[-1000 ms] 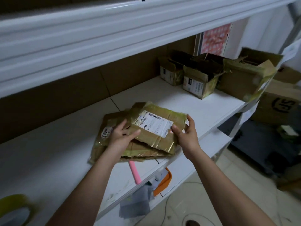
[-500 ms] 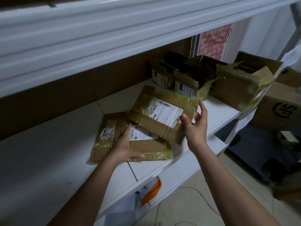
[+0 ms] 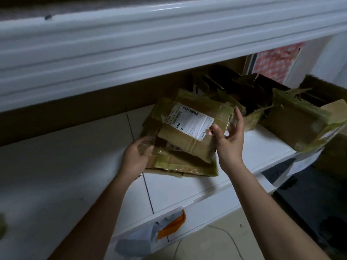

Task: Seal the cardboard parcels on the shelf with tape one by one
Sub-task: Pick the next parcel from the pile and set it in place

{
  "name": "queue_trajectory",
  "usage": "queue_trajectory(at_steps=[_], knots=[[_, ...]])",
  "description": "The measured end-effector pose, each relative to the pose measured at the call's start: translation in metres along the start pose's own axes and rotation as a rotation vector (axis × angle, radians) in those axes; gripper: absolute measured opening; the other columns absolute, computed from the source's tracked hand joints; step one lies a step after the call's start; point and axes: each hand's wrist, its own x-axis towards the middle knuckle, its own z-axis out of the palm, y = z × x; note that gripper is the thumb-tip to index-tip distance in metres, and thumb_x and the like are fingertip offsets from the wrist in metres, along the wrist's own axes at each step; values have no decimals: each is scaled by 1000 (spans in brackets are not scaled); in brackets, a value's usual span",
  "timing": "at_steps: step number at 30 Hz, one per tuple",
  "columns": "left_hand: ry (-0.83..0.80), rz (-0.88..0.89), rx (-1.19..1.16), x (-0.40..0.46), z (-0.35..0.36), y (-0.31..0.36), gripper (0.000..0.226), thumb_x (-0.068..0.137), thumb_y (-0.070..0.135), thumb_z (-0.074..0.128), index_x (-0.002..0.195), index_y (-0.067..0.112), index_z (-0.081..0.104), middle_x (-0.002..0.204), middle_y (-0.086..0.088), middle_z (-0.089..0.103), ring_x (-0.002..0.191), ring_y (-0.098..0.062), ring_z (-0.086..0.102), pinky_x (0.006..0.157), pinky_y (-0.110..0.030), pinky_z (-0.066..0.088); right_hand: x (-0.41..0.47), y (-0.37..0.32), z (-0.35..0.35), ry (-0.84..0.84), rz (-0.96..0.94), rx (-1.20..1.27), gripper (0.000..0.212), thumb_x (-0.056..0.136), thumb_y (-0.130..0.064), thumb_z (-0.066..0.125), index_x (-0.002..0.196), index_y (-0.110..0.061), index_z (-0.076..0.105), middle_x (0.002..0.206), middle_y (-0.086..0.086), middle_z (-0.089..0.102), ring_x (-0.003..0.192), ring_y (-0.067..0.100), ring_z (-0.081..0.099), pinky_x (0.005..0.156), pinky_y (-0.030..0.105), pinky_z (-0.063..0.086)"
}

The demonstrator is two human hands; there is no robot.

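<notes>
top parcel [image 3: 189, 132] tilted, white label up, lying on flat parcel [image 3: 180, 166] | left hand [image 3: 136, 156] at their left edge (grip blurred) | right hand [image 3: 228, 139] thumb on label corner, fingers straight | open boxes [image 3: 293, 121] right on shelf [image 3: 75, 156]

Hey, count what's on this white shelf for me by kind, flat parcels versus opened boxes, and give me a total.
Flat brown cardboard parcels wrapped in yellowish tape: 2, the labelled upper one and the one beneath it.
Opened brown cardboard boxes with raised flaps: at least 3, for instance the large right one; the dark rear ones blur together.
Total: at least 5.
</notes>
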Motion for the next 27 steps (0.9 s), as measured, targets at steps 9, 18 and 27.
queue_trajectory(at_steps=[9,18,27], knots=[[370,-62,-285,-32,-140,-33,52,101,20,53,150,19,35,146,-10,48,133,-22,48,100,-22,34,-70,13,117,-427,-7,7,74,92,-8,63,136,-61,34,139,-36,37,128,-12,40,99,16,41],[411,-244,-217,-66,-231,-84,58,97,42,57,150,32,35,142,-9,35,124,-26,49,112,-48,36,-129,7,198,-521,-5,-11,73,93,-5,61,127,-67,40,148,-14,43,136,11,43,109,43,43],[298,-85,-345,-65,-274,-119,46,99,27,55,144,23,45,127,-4,64,116,-20,61,102,-38,47,-156,25,246,-535,-40,-430,66,96,-43,53,149,-53,13,154,2,24,140,27,30,113,46,34]])
